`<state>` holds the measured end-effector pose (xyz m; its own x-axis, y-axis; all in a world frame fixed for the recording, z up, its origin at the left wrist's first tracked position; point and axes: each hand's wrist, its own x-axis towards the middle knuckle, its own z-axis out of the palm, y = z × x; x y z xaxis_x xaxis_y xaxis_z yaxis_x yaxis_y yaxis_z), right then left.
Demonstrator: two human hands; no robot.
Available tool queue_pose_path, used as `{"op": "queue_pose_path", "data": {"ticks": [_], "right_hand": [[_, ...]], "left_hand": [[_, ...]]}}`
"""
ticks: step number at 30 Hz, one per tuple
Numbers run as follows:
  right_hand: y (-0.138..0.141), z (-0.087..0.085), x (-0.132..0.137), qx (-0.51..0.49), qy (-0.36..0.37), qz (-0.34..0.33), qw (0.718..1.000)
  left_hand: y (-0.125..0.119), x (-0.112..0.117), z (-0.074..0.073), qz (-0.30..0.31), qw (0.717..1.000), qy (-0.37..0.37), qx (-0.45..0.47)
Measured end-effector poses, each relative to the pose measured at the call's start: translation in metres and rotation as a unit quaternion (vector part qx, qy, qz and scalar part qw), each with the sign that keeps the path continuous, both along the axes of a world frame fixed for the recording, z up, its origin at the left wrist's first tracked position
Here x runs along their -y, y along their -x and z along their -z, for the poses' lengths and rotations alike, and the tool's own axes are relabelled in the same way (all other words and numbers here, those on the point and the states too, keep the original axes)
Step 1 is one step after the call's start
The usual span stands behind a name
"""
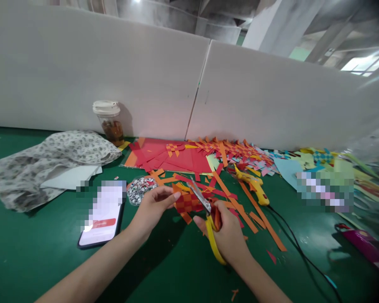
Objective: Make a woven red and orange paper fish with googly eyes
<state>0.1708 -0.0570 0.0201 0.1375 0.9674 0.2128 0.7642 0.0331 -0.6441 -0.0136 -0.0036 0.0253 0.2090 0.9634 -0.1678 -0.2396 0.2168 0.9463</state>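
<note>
My left hand point(159, 204) pinches the left edge of a woven paper piece point(187, 202), checkered in red and orange, held above the green table. My right hand point(225, 231) grips a pair of scissors point(204, 203) with yellow and orange handles. The blades point up and to the left, over the right part of the woven piece. Whether they touch the paper I cannot tell. Loose orange strips point(235, 204) and red strips lie just behind and to the right of the hands.
A phone point(104, 214) and a round dish of googly eyes point(141, 189) lie left. Behind are a cup point(110, 122), patterned cloth point(66, 155), red paper sheets point(177, 162) and piled woven pieces point(230, 149). A yellow glue gun point(252, 183) trails its cord rightwards. A white partition point(129, 84) bounds the table.
</note>
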Motion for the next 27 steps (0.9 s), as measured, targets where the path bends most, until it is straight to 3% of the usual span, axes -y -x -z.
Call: {"op": "queue_pose_path", "data": {"ticks": [3, 5, 8, 11, 13, 18, 22, 27], "right_hand": [[-0.001, 0.000, -0.001, 0.031, -0.001, 0.012, 0.999], [-0.004, 0.000, -0.002, -0.015, -0.015, 0.023, 1.000], [-0.007, 0.001, -0.004, -0.176, -0.039, 0.030, 0.983], [-0.008, 0.002, -0.007, -0.348, -0.057, 0.016, 0.936], [-0.008, 0.004, -0.008, -0.408, -0.051, -0.006, 0.912], [-0.009, 0.012, -0.010, -0.418, -0.008, -0.039, 0.907], [-0.010, 0.014, -0.009, -0.428, 0.007, -0.061, 0.902], [-0.011, 0.011, -0.007, -0.412, 0.046, -0.070, 0.907]], "left_hand": [[0.001, 0.001, -0.004, 0.001, 1.000, -0.010, -0.007], [0.002, 0.001, -0.006, 0.008, 1.000, -0.020, -0.014], [0.003, 0.000, -0.009, 0.022, 0.999, -0.037, -0.032], [0.005, -0.002, -0.008, 0.042, 0.995, -0.055, -0.067], [0.005, -0.002, -0.005, 0.065, 0.992, -0.062, -0.087], [0.004, -0.001, 0.005, 0.132, 0.981, -0.078, -0.120], [0.003, 0.001, 0.010, 0.182, 0.975, -0.046, -0.120], [0.002, 0.003, 0.005, 0.204, 0.973, -0.042, -0.103]]}}
